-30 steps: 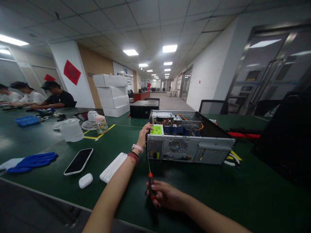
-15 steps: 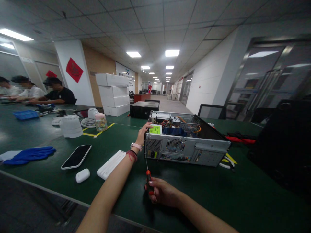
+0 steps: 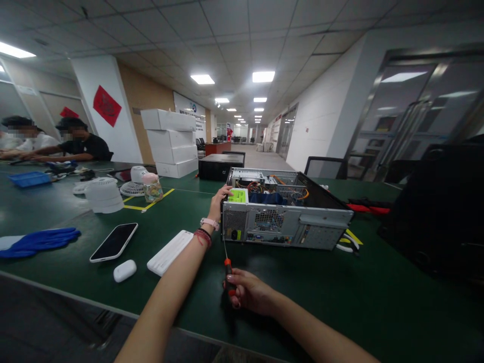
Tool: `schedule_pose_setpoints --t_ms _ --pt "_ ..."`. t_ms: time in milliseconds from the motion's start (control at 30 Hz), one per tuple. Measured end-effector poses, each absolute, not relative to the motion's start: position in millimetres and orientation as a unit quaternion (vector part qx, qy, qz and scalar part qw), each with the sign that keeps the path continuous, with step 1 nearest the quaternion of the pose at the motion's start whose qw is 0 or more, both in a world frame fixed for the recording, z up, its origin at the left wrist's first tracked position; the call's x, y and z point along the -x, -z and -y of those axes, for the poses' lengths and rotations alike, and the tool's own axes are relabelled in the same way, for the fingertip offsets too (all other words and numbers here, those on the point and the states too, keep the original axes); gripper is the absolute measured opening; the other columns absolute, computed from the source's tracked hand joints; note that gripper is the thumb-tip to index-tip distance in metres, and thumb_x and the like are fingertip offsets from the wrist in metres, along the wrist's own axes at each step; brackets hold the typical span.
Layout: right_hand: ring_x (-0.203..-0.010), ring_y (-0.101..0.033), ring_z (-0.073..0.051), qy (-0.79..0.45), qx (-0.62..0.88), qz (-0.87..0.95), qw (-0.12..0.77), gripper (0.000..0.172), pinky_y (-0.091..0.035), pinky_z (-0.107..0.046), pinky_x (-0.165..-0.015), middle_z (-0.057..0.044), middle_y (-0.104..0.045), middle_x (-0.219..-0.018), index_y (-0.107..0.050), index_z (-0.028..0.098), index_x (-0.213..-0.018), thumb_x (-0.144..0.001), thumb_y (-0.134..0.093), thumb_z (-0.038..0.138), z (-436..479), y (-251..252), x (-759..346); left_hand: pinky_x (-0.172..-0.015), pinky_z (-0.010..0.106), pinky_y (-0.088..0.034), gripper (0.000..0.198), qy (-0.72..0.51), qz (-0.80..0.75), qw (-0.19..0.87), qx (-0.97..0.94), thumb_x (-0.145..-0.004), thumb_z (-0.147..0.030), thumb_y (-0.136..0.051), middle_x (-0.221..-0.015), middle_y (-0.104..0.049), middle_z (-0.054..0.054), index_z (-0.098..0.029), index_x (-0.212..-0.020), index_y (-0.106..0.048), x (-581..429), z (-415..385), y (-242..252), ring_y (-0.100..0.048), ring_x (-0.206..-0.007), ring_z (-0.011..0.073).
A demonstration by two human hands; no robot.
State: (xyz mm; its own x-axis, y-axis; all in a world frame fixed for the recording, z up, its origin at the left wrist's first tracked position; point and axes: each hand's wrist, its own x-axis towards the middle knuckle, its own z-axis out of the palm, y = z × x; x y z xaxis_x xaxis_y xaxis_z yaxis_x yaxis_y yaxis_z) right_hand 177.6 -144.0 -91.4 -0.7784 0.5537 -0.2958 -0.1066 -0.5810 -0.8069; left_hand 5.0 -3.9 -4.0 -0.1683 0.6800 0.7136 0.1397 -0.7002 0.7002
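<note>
An opened computer case lies on its side on the green table, its rear panel facing me and its cables and inner frame showing at the top. My left hand holds the case's left edge, fingers bent over the top beside the power supply with a bright green label. In front of the case, my right hand is closed around the red-and-black handle of a screwdriver. Its thin shaft points up to the lower left corner of the rear panel; whether the tip sits in a screw is too small to tell.
Left of my arm lie a white power bank, a white earphone case, a phone and a blue glove. Farther back are white fans, stacked white boxes and a black case. People sit at far left.
The whole view has shifted slightly, so everything appears a little further left and higher. Both hands keep their holds, and the screwdriver stays at the same corner of the case.
</note>
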Motion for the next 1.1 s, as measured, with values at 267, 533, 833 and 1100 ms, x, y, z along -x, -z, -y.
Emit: schedule_pose_setpoints --t_ms 267,533,833,1100 --pt "-0.042 -0.050 -0.005 -0.843 0.271 0.417 0.204 0.048 -0.029 -0.022 -0.045 0.006 -0.059 -0.069 -0.041 0.019 -0.089 -0.060 -0.075 0.039 144.9 91.8 -177.7 -0.111 0.038 -0.028 0.026 -0.699 -0.329 0.198 -0.603 -0.078 -0.021 -0.034 -0.115 -0.064 0.005 -0.018 -0.068 -0.057 -5.5 1.6 6.4 -0.047 -0.124 0.0213" --pt "-0.041 -0.050 -0.004 -0.846 0.269 0.413 0.204 0.049 -0.030 -0.021 -0.043 0.006 -0.059 -0.069 -0.041 0.019 -0.089 -0.059 -0.076 0.038 145.6 90.7 -177.4 -0.111 0.036 -0.027 0.025 -0.695 -0.330 0.191 -0.609 -0.078 -0.018 -0.031 -0.116 -0.063 0.004 -0.019 -0.064 -0.051 -5.9 -0.6 8.4 -0.045 -0.125 0.0196" --pt "-0.041 -0.051 -0.005 -0.847 0.270 0.409 0.208 0.046 -0.030 -0.021 -0.043 0.006 -0.059 -0.070 -0.041 0.019 -0.090 -0.062 -0.074 0.037 147.6 92.0 -178.9 -0.111 0.033 -0.026 0.026 -0.695 -0.335 0.203 -0.603 -0.079 -0.016 -0.029 -0.114 -0.063 0.003 -0.019 -0.063 -0.049 -4.8 -4.2 10.6 -0.044 -0.126 0.0183" --pt "-0.042 -0.052 -0.005 -0.851 0.275 0.399 0.202 0.048 -0.031 -0.022 -0.045 0.006 -0.059 -0.071 -0.040 0.019 -0.091 -0.062 -0.074 0.036 148.0 92.4 -180.7 -0.112 0.035 -0.025 0.024 -0.701 -0.329 0.212 -0.596 -0.078 -0.016 -0.030 -0.107 -0.062 0.005 -0.019 -0.061 -0.047 -5.2 -4.6 10.6 -0.043 -0.125 0.0206"
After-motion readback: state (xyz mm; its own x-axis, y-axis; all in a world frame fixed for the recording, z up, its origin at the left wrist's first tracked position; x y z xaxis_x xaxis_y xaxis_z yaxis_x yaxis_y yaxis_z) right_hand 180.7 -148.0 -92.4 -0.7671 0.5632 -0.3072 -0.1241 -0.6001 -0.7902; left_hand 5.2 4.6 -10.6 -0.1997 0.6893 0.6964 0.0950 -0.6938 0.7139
